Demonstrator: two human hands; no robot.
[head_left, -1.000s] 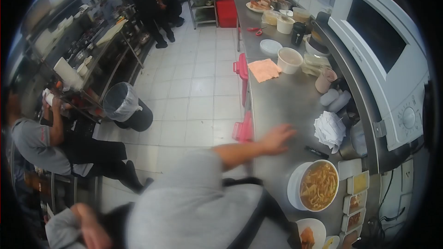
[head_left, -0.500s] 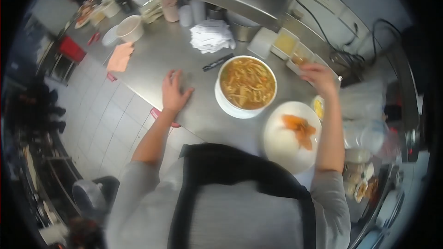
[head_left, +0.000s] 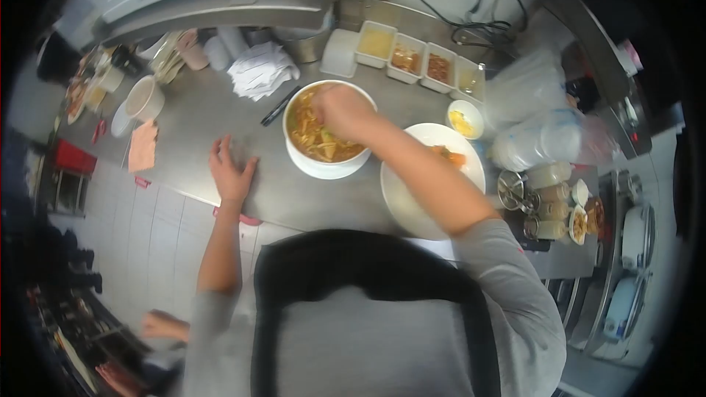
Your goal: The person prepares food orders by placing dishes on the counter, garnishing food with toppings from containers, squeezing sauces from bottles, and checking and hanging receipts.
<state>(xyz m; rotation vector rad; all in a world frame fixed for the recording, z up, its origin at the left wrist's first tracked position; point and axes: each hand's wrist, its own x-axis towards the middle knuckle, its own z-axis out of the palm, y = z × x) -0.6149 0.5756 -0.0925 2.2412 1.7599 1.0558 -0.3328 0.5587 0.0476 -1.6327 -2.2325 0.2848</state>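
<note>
The soup (head_left: 315,140) fills a white bowl (head_left: 321,170) on the metal worktop (head_left: 193,114), in the middle of the scene. The right hand (head_left: 342,112) is over the bowl's far right part, its fingers bent and drawn close together. Whether they pinch something or touch the broth, I cannot tell, because the hand hides their tips. The left hand (head_left: 230,170) is at the worktop's near side, left of the bowl, its fingers spread wide and holding nothing.

The right forearm crosses above a white plate (head_left: 401,202) on the near right; contact is unclear. If that arm sank, it could probably smear the orange food (head_left: 450,156) there. A wrist knocked against the rim might tip the bowl or slop broth, as the soup looks fairly full. Fingers lowered too far would go into the liquid, which could be hot. A black pen (head_left: 280,106) lies just beside the bowl on the far left; any spill that way would wet it and perhaps the heap of white paper (head_left: 262,70) beyond.
</note>
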